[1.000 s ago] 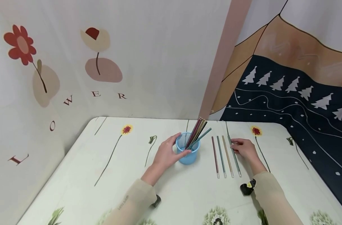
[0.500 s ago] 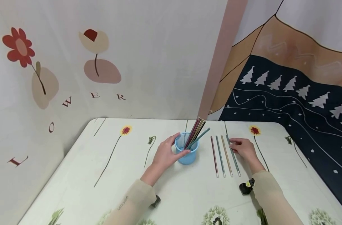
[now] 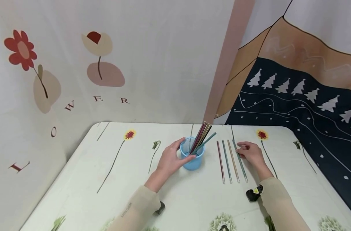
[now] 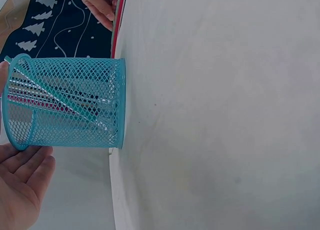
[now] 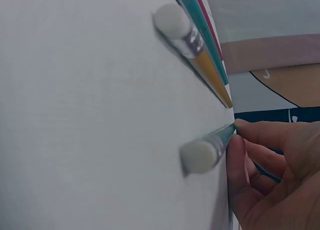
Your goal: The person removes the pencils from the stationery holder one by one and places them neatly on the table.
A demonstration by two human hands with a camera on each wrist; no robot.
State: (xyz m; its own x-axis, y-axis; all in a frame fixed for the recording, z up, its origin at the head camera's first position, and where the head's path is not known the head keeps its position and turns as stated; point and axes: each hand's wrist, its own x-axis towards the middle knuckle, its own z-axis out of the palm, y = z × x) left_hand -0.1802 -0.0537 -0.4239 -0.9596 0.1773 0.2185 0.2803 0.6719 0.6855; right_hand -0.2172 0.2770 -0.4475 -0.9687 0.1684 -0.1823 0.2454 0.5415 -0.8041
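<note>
My left hand (image 3: 170, 159) holds a light blue mesh pencil cup (image 3: 192, 164) around its upper side, thumb near and fingers behind. In the left wrist view the mesh cup (image 4: 75, 137) appears sideways, pencils showing through its wall. A bundle of dark red, gold and black pencils (image 3: 201, 138) leans right out of it, along with one teal pencil (image 3: 209, 138). To the right, my right hand (image 3: 252, 156) pinches the far end of a teal pencil (image 3: 242, 168) between thumb and fingertips. In the right wrist view its white eraser (image 5: 200, 157) points at the camera, close over the tabletop.
A red pencil (image 3: 220, 162), a teal pencil (image 3: 227, 162) and a gold pencil (image 3: 234, 162) lie side by side between the cup and my right hand, erasers toward me. The white flower-print table (image 3: 129, 205) meets printed curtains (image 3: 164, 64) behind.
</note>
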